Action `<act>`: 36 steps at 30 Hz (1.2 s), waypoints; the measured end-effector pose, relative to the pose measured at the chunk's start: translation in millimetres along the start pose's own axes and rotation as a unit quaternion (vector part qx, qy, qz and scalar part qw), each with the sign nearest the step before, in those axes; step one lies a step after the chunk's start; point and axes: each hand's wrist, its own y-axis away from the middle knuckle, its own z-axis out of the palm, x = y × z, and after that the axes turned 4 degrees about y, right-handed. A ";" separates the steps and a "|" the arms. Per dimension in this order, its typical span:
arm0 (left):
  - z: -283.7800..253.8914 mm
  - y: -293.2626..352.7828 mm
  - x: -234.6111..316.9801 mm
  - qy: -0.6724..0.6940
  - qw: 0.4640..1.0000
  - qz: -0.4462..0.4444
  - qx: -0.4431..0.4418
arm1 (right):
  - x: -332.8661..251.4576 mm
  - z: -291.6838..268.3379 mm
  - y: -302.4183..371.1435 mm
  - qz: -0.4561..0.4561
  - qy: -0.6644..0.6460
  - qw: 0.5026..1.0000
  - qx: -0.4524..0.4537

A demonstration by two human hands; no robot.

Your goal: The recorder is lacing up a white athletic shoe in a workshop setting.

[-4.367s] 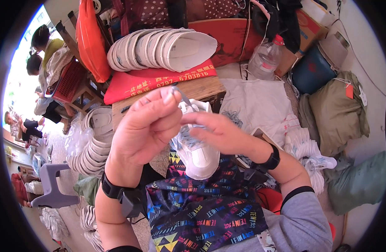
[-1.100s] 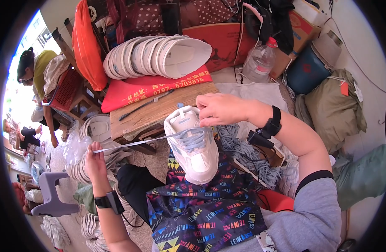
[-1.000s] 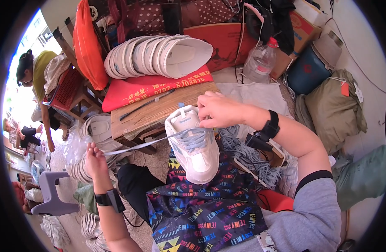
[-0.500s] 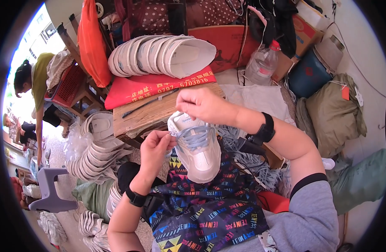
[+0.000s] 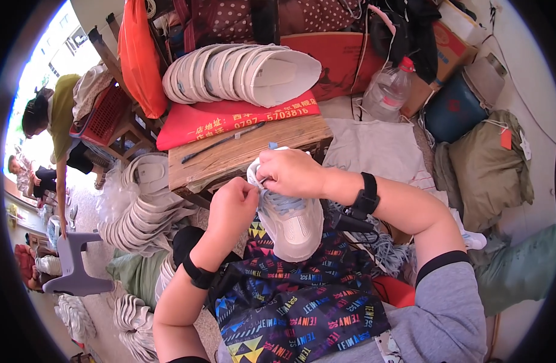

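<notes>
A white sneaker (image 5: 297,235) rests toe toward me above the dark, colourfully printed apron (image 5: 302,302) on my lap. Pale blue shoelace (image 5: 284,203) crosses its upper. My left hand (image 5: 230,207) is closed in a pinch at the left eyelet edge. Bent over the collar and tongue, my right hand (image 5: 290,174) also pinches, close to the left fingertips. Both seem to be on the lace, though the fingers mostly hide what lies between them. The shoe's opening is largely covered by my right hand.
A wooden bench (image 5: 229,154) ahead bears a red bag (image 5: 229,126), a thin dark tool (image 5: 223,143) and a row of nested shoe uppers (image 5: 229,75). More uppers (image 5: 145,224) are stacked left, near a grey plastic stool (image 5: 78,266). Blue laces (image 5: 380,254) lie right. Another person (image 5: 60,115) bends far left.
My right hand has come down from above the shoe onto its collar. My left hand has turned in at the eyelet edge, so the hands are closer together. The view has shifted slightly.
</notes>
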 end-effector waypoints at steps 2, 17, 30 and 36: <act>0.8 2.5 5.0 -0.204 0.958 0.195 0.053 | 0.7 -3.7 -0.7 -0.005 -0.005 1.000 -0.020; -20.9 -28.9 -11.5 0.198 0.973 0.100 -0.070 | 3.3 -18.9 2.4 0.130 -0.227 0.964 -0.046; -9.9 -24.9 63.0 0.288 0.915 0.095 -0.265 | -47.9 -97.6 -6.0 0.139 -0.661 0.737 0.003; -10.5 -30.1 39.7 0.585 0.807 0.062 -0.056 | -15.0 -88.8 -2.8 0.128 -0.742 0.645 0.133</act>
